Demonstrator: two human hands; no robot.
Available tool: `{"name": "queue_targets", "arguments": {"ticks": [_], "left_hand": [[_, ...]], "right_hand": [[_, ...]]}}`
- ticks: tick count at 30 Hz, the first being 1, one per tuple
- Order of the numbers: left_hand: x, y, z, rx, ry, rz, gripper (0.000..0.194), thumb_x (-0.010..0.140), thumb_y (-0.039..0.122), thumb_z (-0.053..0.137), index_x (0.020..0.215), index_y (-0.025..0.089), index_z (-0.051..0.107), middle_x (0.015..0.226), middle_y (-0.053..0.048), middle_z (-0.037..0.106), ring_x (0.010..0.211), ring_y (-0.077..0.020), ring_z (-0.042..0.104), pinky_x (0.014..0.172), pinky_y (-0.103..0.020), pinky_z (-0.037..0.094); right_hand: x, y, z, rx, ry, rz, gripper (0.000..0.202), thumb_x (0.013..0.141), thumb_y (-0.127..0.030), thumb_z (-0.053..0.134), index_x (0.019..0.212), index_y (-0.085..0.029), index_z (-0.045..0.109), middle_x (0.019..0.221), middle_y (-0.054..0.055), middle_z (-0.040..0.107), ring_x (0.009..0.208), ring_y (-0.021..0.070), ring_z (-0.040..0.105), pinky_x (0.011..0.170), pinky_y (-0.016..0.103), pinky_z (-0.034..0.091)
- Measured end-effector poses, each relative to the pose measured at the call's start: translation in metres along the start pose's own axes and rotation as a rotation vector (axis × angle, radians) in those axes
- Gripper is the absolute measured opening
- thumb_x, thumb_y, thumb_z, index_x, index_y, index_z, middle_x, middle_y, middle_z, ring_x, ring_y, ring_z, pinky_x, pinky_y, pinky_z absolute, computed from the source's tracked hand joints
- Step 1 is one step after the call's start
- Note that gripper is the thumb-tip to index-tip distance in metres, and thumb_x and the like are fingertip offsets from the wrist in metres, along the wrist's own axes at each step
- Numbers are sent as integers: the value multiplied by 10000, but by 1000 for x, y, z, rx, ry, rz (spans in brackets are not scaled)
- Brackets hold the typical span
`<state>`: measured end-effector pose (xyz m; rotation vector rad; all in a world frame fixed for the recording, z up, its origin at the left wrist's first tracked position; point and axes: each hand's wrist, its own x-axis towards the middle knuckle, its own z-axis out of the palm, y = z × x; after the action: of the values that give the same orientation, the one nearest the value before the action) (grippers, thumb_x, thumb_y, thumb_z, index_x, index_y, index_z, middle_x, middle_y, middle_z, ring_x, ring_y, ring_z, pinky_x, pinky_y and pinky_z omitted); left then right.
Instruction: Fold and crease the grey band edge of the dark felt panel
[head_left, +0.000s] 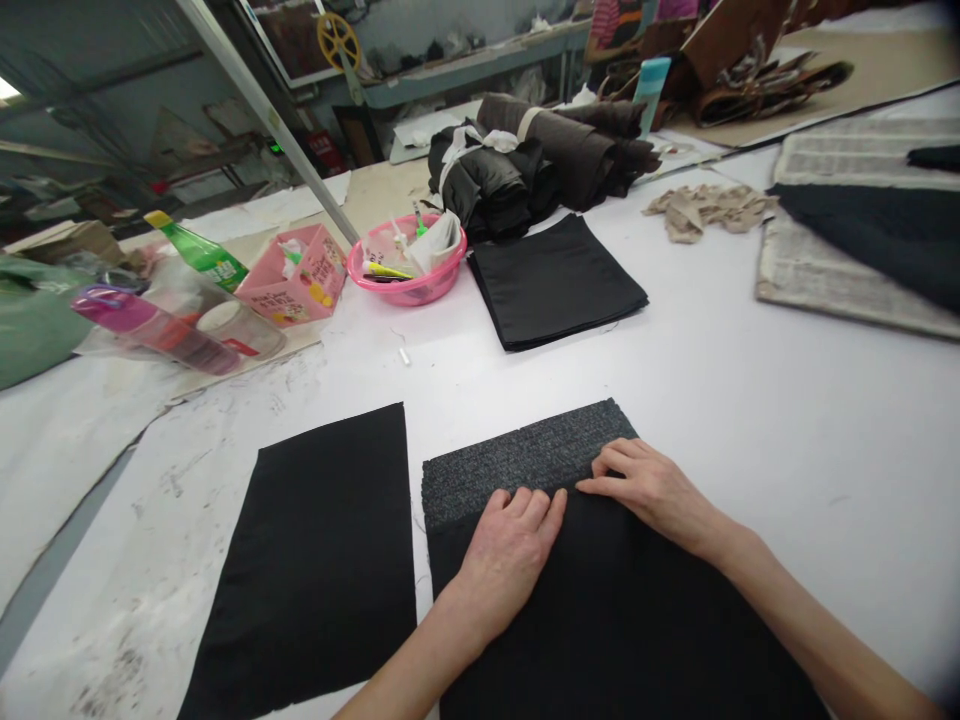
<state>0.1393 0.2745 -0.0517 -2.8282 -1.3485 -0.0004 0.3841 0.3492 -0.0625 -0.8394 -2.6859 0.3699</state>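
A black fabric panel (pixel 592 610) lies before me, with a dark grey speckled strip (pixel 517 450) along its far end. Where the two meet, my left hand (pixel 517 540) rests with curled fingers, its thumb and fingertips closed on the black cloth. Just to its right, my right hand (pixel 652 490) pinches the same border between thumb and fingers. Only a small gap separates the two thumbs. The cloth under my fingertips is partly hidden. Another black panel (pixel 322 560) lies flat to the left, apart from both hands.
Beyond my hands sit a stack of black fabric pieces (pixel 559 280), a pink basin (pixel 409 290) of small items and tied fabric rolls (pixel 495 185). Bottles, including a purple-topped one (pixel 157 330), and a pink box (pixel 296 285) stand left. A beige cloth (pixel 705 210) and padded board (pixel 847 310) lie right.
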Motion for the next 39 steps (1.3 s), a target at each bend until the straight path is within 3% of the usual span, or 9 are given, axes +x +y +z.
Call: {"name": "queue_targets", "arguments": {"ticks": [30, 39], "left_hand": [[15, 12, 0, -20, -18, -4, 507, 942, 107, 438, 1439, 126, 338, 1122, -95, 529, 1005, -217, 494, 863, -374, 425], [20, 11, 0, -5, -35, 28, 521, 953, 139, 434, 1457, 142, 304, 1076, -88, 530, 950, -208, 504, 809, -366, 430]], "right_hand": [[-17, 7, -1, 71, 145, 82, 264, 1025, -231, 441, 1096, -309, 683, 963, 40, 578, 920, 179, 514, 819, 344, 418], [-18, 3, 0, -1, 145, 84, 272, 1000, -174, 467, 1100, -311, 679, 976, 40, 580, 919, 181, 526, 815, 337, 416]]}}
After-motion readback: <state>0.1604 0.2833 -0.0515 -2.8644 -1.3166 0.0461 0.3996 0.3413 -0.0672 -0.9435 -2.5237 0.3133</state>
